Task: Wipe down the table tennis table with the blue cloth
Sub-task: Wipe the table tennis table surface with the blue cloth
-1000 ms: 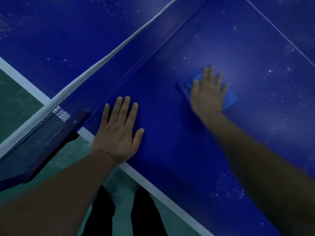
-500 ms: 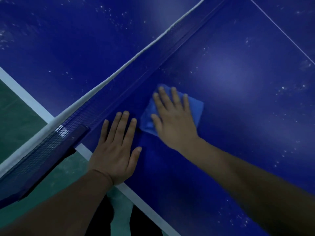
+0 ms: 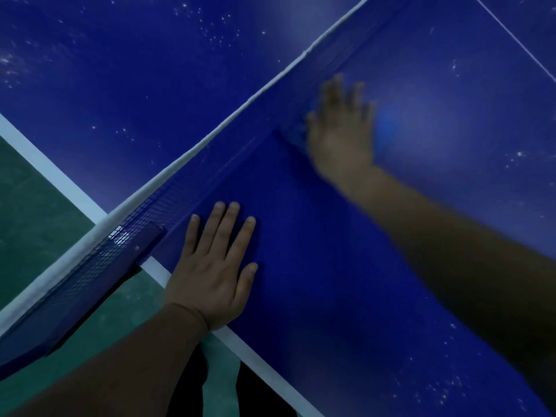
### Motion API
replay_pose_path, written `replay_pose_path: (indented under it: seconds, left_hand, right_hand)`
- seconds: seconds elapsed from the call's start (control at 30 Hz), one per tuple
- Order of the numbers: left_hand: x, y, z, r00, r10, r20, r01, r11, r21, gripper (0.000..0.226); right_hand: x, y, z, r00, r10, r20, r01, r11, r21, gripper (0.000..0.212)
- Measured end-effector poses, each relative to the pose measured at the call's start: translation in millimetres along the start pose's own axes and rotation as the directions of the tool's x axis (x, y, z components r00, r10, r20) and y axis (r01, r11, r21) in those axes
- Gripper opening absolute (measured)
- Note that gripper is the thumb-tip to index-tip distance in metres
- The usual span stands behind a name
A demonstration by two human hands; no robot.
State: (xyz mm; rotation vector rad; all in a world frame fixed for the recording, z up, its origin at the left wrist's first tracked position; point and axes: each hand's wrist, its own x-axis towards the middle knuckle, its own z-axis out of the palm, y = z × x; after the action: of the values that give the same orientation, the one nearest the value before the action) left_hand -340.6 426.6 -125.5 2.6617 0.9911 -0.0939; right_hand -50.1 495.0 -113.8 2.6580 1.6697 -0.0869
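The dark blue table tennis table (image 3: 346, 266) fills most of the view, speckled with pale dust on both sides of the net. My right hand (image 3: 341, 130), blurred by motion, presses flat with straight fingers on the blue cloth (image 3: 386, 130) right beside the net. Only a light blue edge of the cloth shows to the right of the hand. My left hand (image 3: 213, 266) rests flat on the table near its white side edge, fingers straight and together, holding nothing.
The net (image 3: 168, 203) with its white top tape crosses the view diagonally, ending at a blue net clamp (image 3: 90, 284) at the table's side. Green floor (image 3: 33, 212) lies beyond the white edge line. My dark trouser legs (image 3: 192, 395) show below the edge.
My right hand has swept the cloth up and to the right along the net, away from my left hand. The left hand has stayed planted on the table.
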Motion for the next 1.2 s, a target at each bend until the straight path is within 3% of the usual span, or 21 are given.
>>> replay_pose_path:
  seconds: [0.07,0.13,0.17,0.23,0.3,0.37,0.43,0.5,0.57,0.6,0.67,0.73,0.8,0.83,0.9,0.97,1.0,1.03,1.07,1.13,1.2]
  left_hand:
    - [-0.1,0.0,-0.1,1.0,-0.003,0.006,0.003,1.0,0.005,0.066]
    - [-0.1,0.3,-0.6,1.0,-0.005,0.011,0.005,1.0,0.007,0.066]
    - [0.2,0.5,-0.6,1.0,-0.002,0.014,0.002,1.0,0.007,0.066]
    - [0.6,0.2,-0.2,1.0,-0.002,0.018,0.002,1.0,0.006,0.065]
    - [-0.7,-0.4,0.2,1.0,-0.005,0.03,0.004,1.0,0.006,0.065]
    - [-1.9,-1.0,0.3,0.999,-0.006,0.033,0.005,1.0,0.01,0.065]
    - [-2.6,-0.7,0.5,1.0,-0.005,0.03,0.005,1.0,0.012,0.065]
    - [-2.8,-0.5,0.2,1.0,-0.008,0.022,0.007,1.0,0.015,0.065]
    - [-2.3,-0.6,0.5,1.0,-0.005,0.016,0.005,1.0,0.028,0.066]
    - [-2.1,-0.5,0.7,1.0,-0.004,0.014,0.003,0.999,0.033,0.066]
    - [-1.4,-1.0,1.0,1.0,0.003,0.009,-0.003,0.999,0.034,0.067]
    - [-1.0,-1.2,2.0,1.0,0.007,0.014,-0.007,0.999,0.034,0.067]
    - [-0.9,-1.5,2.1,1.0,0.001,0.029,-0.003,0.999,0.043,0.067]
    - [-0.9,-1.9,2.1,0.999,-0.001,0.034,-0.001,0.999,0.052,0.067]
    - [-1.5,-1.9,1.5,0.999,-0.005,0.043,0.002,0.998,0.068,0.067]
    - [-1.7,-2.1,1.0,0.999,-0.009,0.05,0.005,0.997,0.077,0.068]
    - [-1.5,-1.9,1.3,0.999,-0.009,0.052,0.004,0.997,0.082,0.068]
    - [-1.4,-1.6,1.5,0.998,-0.007,0.055,0.003,0.996,0.085,0.069]
    - [-1.1,-0.9,1.5,0.998,-0.009,0.058,0.004,0.996,0.087,0.069]
    - [-0.3,-0.1,1.2,0.998,-0.015,0.06,0.01,0.996,0.093,0.07]
    - [0.5,0.1,0.9,0.998,-0.012,0.067,0.005,0.995,0.099,0.071]
  right_hand:
    - [-42.4,-37.7,8.6,0.935,-0.348,0.072,0.346,0.938,0.033,0.063]
    - [-37.8,-28.3,5.3,0.879,-0.463,0.111,0.46,0.886,0.055,0.062]
    - [-20.3,-11.1,3.4,0.908,-0.412,0.082,0.41,0.911,0.031,0.063]
    - [22.4,31.1,-3.1,0.986,-0.163,0.035,0.164,0.986,-0.032,0.063]
    - [48.5,61.9,-10.1,0.988,0.146,0.044,-0.147,0.989,0.03,0.063]
    - [36.2,43.7,-8.5,0.975,0.221,0.015,-0.221,0.974,0.051,0.066]
    - [-1.7,0.0,-0.5,0.998,-0.049,0.028,0.047,0.997,0.055,0.069]
    - [-39.8,-25.4,5.7,0.908,-0.406,0.107,0.399,0.913,0.084,0.068]
    - [-32.8,-5.8,0.4,0.877,-0.462,0.131,0.459,0.887,0.052,0.067]
    - [-16.5,17.2,-1.2,0.924,-0.365,0.119,0.365,0.931,0.022,0.067]
    - [16.6,76.5,-5.2,0.998,-0.035,0.058,0.035,0.999,-0.005,0.069]
    - [28.4,130.9,-11.5,0.954,0.3,0.024,-0.301,0.952,0.062,0.07]
    - [12.5,132.2,-11.4,0.9,0.437,0.005,-0.435,0.895,0.094,0.07]
    - [-3.5,113.1,-6.6,0.918,0.396,-0.022,-0.394,0.917,0.067,0.07]
    - [-47.1,62.2,2.8,0.994,0.101,-0.035,-0.099,0.993,0.067,0.069]
    - [-89.9,34.1,9.3,0.957,-0.282,0.073,0.277,0.959,0.064,0.066]
    - [-96.9,41.5,8.6,0.921,-0.374,0.108,0.371,0.927,0.048,0.065]
    - [-93.4,63.2,7.7,0.921,-0.378,0.096,0.377,0.926,0.031,0.063]
    - [-82.9,90.8,6.5,0.961,-0.271,0.052,0.27,0.963,0.015,0.062]
    - [-54.8,152.9,-0.4,0.995,0.1,0.01,-0.099,0.995,-0.008,0.063]
    - [-38.4,196.8,-11.2,0.897,0.437,0.057,-0.44,0.897,0.048,0.064]
